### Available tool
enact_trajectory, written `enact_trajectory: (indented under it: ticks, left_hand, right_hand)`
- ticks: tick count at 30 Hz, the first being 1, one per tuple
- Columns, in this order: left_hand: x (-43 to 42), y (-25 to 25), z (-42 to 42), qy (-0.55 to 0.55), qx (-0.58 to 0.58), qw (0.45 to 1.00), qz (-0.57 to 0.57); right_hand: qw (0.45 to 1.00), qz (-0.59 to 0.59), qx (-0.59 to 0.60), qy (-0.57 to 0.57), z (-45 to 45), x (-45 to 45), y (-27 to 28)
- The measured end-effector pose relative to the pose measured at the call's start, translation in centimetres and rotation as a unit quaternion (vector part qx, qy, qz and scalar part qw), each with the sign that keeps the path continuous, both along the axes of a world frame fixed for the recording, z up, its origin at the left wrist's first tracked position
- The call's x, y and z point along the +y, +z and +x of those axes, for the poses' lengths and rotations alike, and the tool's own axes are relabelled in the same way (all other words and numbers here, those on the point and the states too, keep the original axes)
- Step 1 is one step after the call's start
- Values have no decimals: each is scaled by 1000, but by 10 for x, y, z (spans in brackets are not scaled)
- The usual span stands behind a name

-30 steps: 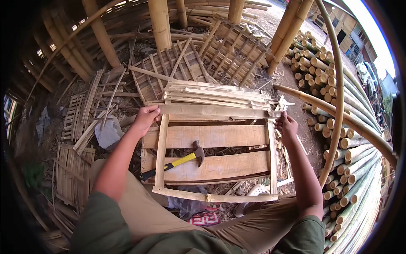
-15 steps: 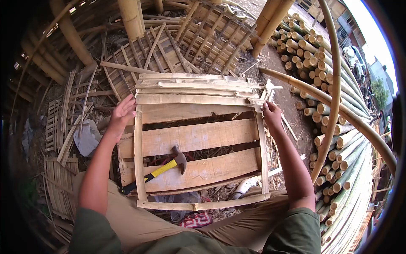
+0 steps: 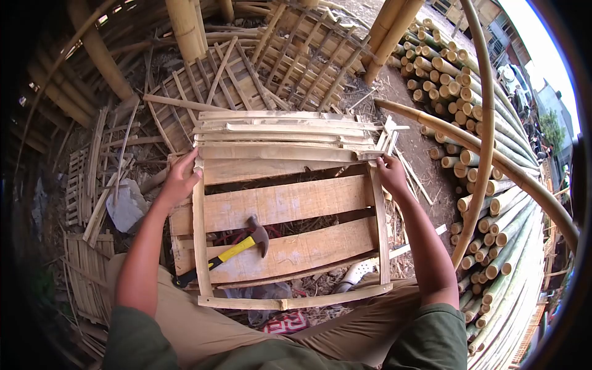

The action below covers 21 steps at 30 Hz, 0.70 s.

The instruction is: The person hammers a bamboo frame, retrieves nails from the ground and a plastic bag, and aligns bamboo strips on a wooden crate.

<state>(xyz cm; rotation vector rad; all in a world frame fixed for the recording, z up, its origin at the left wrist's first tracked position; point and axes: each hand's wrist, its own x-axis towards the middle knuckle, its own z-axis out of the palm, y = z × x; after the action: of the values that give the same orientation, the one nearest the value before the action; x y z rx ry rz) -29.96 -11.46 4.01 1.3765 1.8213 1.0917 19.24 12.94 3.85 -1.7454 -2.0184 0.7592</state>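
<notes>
A rectangular bamboo frame (image 3: pixel 283 303) lies over a low wooden bench top of broad planks (image 3: pixel 287 200) in front of me. At its far left corner my left hand (image 3: pixel 179 180) has its fingers and thumb around the edge. My right hand (image 3: pixel 393 175) pinches the far right corner, where a flat slat (image 3: pixel 277 152) meets the side strip. Beyond this slat, more bamboo strips (image 3: pixel 277 128) lie side by side. Inside the frame's outline, a claw hammer (image 3: pixel 237 248) with a yellow and black handle rests on the planks, its handle passing by the left side strip.
Cut bamboo poles (image 3: pixel 493 216) are stacked on the right, with a curved pole (image 3: pixel 487 123) standing before them. Slatted panels (image 3: pixel 308 55) lie at the back. Scrap strips (image 3: pixel 98 166) and a pale stone-like lump (image 3: pixel 126 206) are at the left. A white shoe (image 3: pixel 357 271) shows below the bench.
My left hand has closed in on the frame's far left corner, its fingers less spread. My right hand has shifted slightly left and down, and the frame's far slat sits slightly lower in view.
</notes>
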Motion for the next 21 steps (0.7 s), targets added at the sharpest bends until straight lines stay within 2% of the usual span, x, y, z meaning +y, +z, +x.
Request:
enact_trajectory:
  ticks: [4, 7, 10, 12, 16, 18, 21]
  left_hand:
    - [0, 10, 4, 6, 21, 1000, -17]
    - [0, 2, -1, -9, -41, 999, -1]
    - [-2, -3, -2, -21, -34, 999, -14]
    - [-2, -8, -5, -6, 57, 998, -21]
    - [-1, -16, -8, -8, 19, 1000, 13]
    - [-2, -11, -3, -1, 126, 992, 17]
    - [-3, 6, 4, -45, 119, 991, -34]
  right_hand:
    - [997, 67, 21, -6, 2, -3, -7]
    - [995, 93, 36, -8, -2, -6, -5]
    - [999, 36, 25, 3, -2, -9, 4]
    - [999, 44, 23, 4, -4, -13, 8]
    - [999, 43, 12, 23, -7, -15, 13]
    - [998, 55, 5, 28, -7, -15, 10]
    - [992, 110, 13, 55, -4, -13, 2]
